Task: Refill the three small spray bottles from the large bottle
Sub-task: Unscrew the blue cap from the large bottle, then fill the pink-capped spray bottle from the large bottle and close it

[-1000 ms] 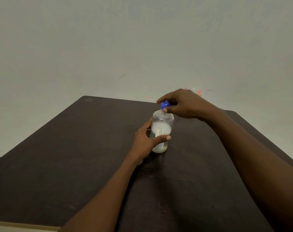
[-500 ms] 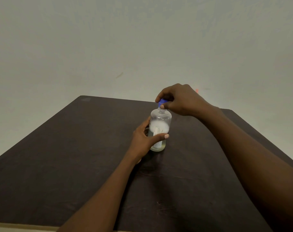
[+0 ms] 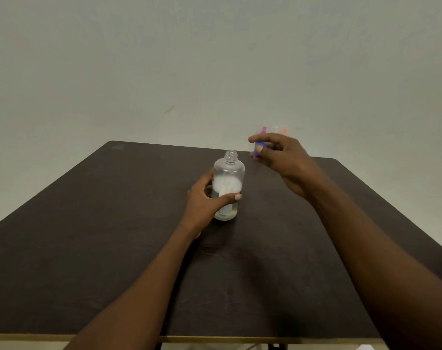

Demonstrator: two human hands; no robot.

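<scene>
The large clear bottle (image 3: 228, 183) stands upright mid-table with pale liquid and foam inside, its threaded neck bare. My left hand (image 3: 207, 202) grips its lower body. My right hand (image 3: 278, 154) is lifted to the right of the neck and pinches the blue cap (image 3: 259, 147) between thumb and fingers. Behind that hand, at the table's far edge, small spray bottles show only their blurred tops: a purple one (image 3: 264, 130), a clear one (image 3: 275, 129) and an orange one (image 3: 284, 131). Their bodies are hidden by my hand.
A dark brown table (image 3: 113, 223) fills the lower view, its front edge near the bottom of the frame. A plain pale wall (image 3: 164, 59) rises behind it.
The blue cap has come off the large bottle. My right hand has carried it up and to the right, away from the neck. My left hand kept its hold on the bottle.
</scene>
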